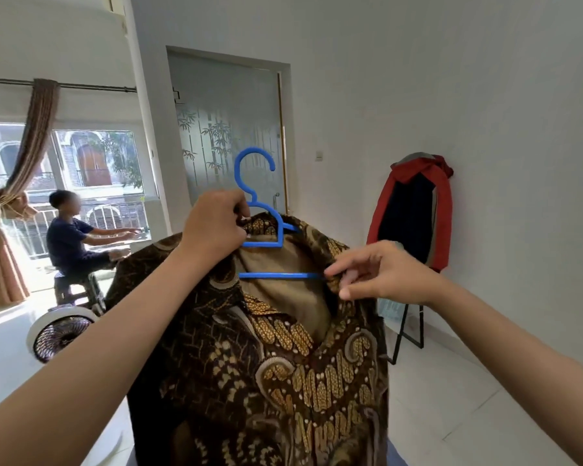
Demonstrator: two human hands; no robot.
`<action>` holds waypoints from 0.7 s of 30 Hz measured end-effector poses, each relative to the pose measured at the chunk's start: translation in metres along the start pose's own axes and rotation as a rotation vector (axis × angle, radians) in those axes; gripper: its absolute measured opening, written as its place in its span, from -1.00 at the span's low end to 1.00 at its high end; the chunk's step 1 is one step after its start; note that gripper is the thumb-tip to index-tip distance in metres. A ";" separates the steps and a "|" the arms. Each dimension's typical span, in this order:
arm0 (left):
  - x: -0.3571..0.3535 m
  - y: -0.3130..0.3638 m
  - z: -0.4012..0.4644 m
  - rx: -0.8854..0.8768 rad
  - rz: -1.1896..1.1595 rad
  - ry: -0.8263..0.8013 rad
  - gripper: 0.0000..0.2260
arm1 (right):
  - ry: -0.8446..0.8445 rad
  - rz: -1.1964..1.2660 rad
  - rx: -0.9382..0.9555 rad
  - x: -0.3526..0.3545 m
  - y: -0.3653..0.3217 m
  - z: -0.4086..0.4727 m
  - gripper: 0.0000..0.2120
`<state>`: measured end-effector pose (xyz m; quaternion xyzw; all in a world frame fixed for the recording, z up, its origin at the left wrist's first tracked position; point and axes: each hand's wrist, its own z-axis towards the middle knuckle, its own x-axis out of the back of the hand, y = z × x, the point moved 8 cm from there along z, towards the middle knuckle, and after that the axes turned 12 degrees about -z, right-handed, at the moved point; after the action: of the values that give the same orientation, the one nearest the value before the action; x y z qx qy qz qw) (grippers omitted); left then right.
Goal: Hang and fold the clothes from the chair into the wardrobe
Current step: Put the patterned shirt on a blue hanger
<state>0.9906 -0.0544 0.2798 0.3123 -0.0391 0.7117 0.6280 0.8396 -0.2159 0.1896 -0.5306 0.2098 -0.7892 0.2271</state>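
Observation:
A brown and gold batik shirt (270, 371) hangs in front of me on a blue plastic hanger (254, 176). The hanger's hook sticks up above the collar and its lower bar crosses the open neck. My left hand (216, 223) grips the hanger's neck together with the left side of the collar. My right hand (381, 274) pinches the right edge of the collar where the hanger bar ends. The shirt's lower part runs out of the frame at the bottom.
A folding chair (408, 334) draped with red and dark clothes (414, 210) stands against the right wall. A frosted glass door (226, 129) is straight ahead. At the left, a person (71, 233) sits by the window, with a floor fan (59, 336) nearby.

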 end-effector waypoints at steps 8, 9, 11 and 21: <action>-0.002 0.013 -0.009 0.044 -0.212 -0.147 -0.70 | 0.384 -0.180 0.067 0.026 -0.028 0.012 -0.94; -0.002 0.015 -0.010 0.046 -0.235 -0.165 -0.69 | 0.448 -0.224 0.092 0.029 -0.035 0.014 -0.94; -0.001 0.019 -0.013 0.051 -0.268 -0.198 -0.68 | 0.530 -0.256 0.121 0.030 -0.047 0.018 -0.88; 0.016 0.028 -0.028 -0.028 -0.395 -0.182 -0.77 | 0.406 -0.199 0.000 0.021 -0.064 0.041 -0.87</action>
<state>0.9533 -0.0340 0.2743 0.3682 -0.0436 0.5429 0.7535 0.8624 -0.1803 0.2560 -0.3787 0.1978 -0.8984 0.1013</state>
